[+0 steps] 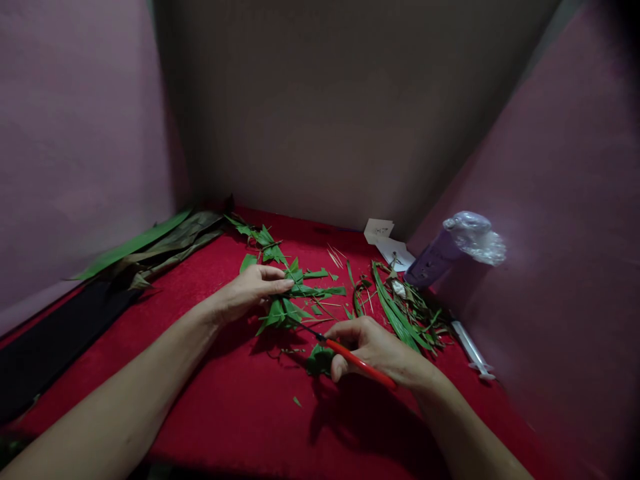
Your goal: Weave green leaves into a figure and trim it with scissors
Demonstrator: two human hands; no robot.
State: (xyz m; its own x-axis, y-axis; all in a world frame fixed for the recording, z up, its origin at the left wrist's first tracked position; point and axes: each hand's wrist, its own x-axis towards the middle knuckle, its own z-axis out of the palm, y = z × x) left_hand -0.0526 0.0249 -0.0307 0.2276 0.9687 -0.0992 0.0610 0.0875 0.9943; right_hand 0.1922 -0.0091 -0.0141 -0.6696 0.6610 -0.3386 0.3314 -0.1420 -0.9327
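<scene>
My left hand (255, 288) pinches a folded green leaf piece (281, 312) with pointed, cut ends, just above the red cloth. In my right hand (373, 350) are scissors with red-orange handles (357, 363). Their dark blades reach left to the lower edge of the leaf piece; whether they touch it I cannot tell. A dark green leaf bundle (320, 360) lies beneath the scissors. Beyond my left hand, more cut leaf pieces (265, 243) lie on the cloth. Leaf scraps (320, 292) and thin wooden sticks (336, 257) are scattered between and beyond my hands.
Long leaves (170, 247) and a black cloth (65, 340) lie at the left. On the right stand or lie a purple container with a plastic-wrapped top (445, 250), white paper cards (383, 233), a heap of leaf strips (400, 310) and a syringe (471, 348). Walls enclose three sides.
</scene>
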